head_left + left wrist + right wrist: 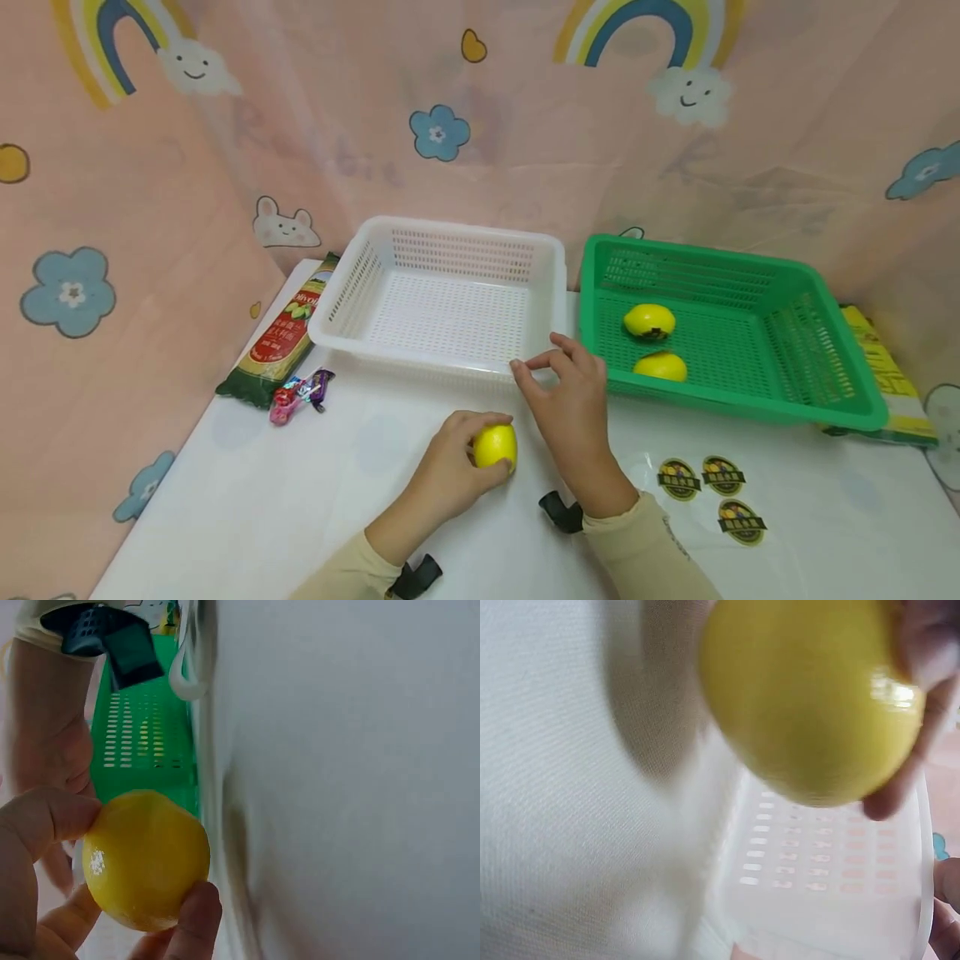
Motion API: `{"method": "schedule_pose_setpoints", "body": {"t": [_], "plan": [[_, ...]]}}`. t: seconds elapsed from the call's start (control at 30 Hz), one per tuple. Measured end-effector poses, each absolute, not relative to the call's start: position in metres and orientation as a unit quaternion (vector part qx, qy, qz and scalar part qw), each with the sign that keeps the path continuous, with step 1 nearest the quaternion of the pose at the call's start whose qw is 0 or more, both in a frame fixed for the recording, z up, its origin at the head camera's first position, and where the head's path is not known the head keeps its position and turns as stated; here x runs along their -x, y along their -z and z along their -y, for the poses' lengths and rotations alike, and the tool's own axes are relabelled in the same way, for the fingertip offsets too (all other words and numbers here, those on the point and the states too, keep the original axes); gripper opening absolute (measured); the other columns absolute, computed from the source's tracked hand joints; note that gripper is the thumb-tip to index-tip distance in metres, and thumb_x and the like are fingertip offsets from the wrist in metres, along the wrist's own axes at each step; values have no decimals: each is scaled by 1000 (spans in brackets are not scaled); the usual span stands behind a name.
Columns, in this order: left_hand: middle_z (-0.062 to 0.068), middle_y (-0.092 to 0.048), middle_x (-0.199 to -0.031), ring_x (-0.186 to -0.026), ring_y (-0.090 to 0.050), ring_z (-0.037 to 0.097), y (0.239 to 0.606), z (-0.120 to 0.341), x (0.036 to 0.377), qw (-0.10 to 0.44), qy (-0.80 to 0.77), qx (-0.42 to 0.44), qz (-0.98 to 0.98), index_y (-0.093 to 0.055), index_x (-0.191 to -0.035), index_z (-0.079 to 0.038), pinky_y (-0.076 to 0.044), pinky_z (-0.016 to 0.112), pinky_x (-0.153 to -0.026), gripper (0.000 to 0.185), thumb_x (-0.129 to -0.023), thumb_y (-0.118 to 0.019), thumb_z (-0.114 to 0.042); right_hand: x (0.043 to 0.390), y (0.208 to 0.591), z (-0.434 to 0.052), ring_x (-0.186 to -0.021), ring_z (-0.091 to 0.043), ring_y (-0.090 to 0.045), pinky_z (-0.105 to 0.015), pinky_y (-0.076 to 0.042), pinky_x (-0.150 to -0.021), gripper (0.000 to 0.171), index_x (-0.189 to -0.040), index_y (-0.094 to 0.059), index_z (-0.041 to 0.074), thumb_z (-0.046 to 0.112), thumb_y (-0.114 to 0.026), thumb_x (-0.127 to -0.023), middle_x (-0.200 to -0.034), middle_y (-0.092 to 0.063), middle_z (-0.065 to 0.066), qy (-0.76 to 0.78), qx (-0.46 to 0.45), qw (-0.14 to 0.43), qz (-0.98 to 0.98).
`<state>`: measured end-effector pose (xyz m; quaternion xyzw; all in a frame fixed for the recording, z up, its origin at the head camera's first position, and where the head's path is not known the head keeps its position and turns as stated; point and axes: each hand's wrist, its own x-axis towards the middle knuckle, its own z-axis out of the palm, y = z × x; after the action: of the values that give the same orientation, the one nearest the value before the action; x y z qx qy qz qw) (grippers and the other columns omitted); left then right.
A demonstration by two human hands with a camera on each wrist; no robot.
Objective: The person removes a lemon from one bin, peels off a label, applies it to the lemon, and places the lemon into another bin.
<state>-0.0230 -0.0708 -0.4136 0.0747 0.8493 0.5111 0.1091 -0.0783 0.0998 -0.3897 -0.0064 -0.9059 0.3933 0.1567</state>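
Observation:
My left hand (457,467) grips a yellow lemon (496,446) just above the white table, thumb and fingers curled round it; the left wrist view shows the lemon (146,859) held the same way. In the right wrist view the lemon (810,697) fills the top, blurred. My right hand (558,392) hovers beside it at the front rim of the empty white basket (352,287), fingers loosely bent, thumb and forefinger close together with nothing visible between them. The green basket (832,400) on the right holds two lemons (649,321) with dark labels.
A clear sheet with three round dark stickers (711,483) lies on the table at the front right. A packet of pasta (281,337) and a small foil wrapper (300,393) lie left of the white basket. A yellow packet (892,375) sits behind the green basket.

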Motion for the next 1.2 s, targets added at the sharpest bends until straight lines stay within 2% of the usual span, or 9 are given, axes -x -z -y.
{"method": "schedule_pose_setpoints", "body": {"t": [0.43, 0.53, 0.63, 0.73, 0.8, 0.9, 1.0, 1.13, 1.2], "plan": [[6, -62, -127, -105, -57, 21, 420, 66, 20, 82, -456, -89, -882, -70, -137, -16, -51, 34, -80, 52, -87, -83, -21, 79, 390, -102, -128, -43, -50, -54, -54, -100, 26, -93, -79, 5, 29, -87, -92, -140, -64, -18, -390, -12, 170, 905], [6, -64, -128, -110, -57, 24, 419, 66, 19, 68, -423, -98, -898, -70, -138, -18, -51, 35, -80, 52, -88, -83, -21, 77, 383, -106, -134, -42, -48, -59, -49, -105, 29, -103, -80, 7, 34, -83, -95, -145, -62, -14, -399, -5, 132, 907], [9, -63, -138, -121, -55, 30, 417, 66, 15, 48, -386, -114, -914, -69, -141, -20, -53, 40, -85, 53, -89, -82, -22, 67, 371, -118, -139, -37, -48, -59, -45, -110, 33, -116, -78, 9, 37, -78, -98, -148, -61, -8, -422, 9, 97, 901], [13, -58, -148, -131, -50, 36, 415, 63, 10, 9, -371, -126, -920, -68, -142, -21, -52, 50, -95, 54, -90, -82, -20, 51, 361, -137, -138, -30, -52, -51, -47, -109, 31, -122, -76, 8, 31, -74, -102, -144, -64, -5, -444, 13, 109, 889], [14, -56, -151, -135, -48, 37, 412, 56, 8, -32, -389, -127, -912, -70, -140, -20, -47, 57, -101, 52, -89, -83, -18, 39, 359, -155, -132, -25, -57, -36, -49, -105, 27, -122, -76, 7, 26, -73, -103, -138, -68, -4, -449, 17, 135, 883], [10, -58, -148, -136, -48, 33, 406, 38, 6, -75, -440, -149, -882, -73, -133, -19, -41, 61, -105, 46, -88, -83, -12, 20, 361, -187, -125, -22, -60, -18, -44, -98, 27, -125, -74, 9, 26, -71, -105, -133, -70, -5, -432, 43, 143, 889], [5, -60, -146, -135, -50, 27, 399, 14, 7, -68, -464, -194, -862, -75, -128, -19, -40, 58, -107, 39, -90, -82, -12, 3, 367, -217, -125, -28, -60, -24, -46, -95, 37, -133, -71, 12, 36, -65, -107, -136, -68, -9, -408, 97, 96, 903], [4, -60, -148, -134, -52, 20, 393, -24, 8, 2, -395, -262, -880, -75, -129, -27, -41, 47, -108, 32, -97, -78, -26, -16, 380, -250, -129, -39, -59, -45, -50, -92, 54, -143, -64, 14, 52, -57, -107, -144, -62, -16, -382, 177, 6, 907], [3, -58, -150, -135, -50, 18, 392, -43, 10, 45, -345, -284, -893, -73, -132, -33, -41, 42, -107, 33, -99, -75, -34, -22, 387, -261, -129, -40, -59, -51, -52, -92, 60, -145, -63, 13, 58, -55, -106, -145, -61, -17, -376, 209, -24, 902]]}}
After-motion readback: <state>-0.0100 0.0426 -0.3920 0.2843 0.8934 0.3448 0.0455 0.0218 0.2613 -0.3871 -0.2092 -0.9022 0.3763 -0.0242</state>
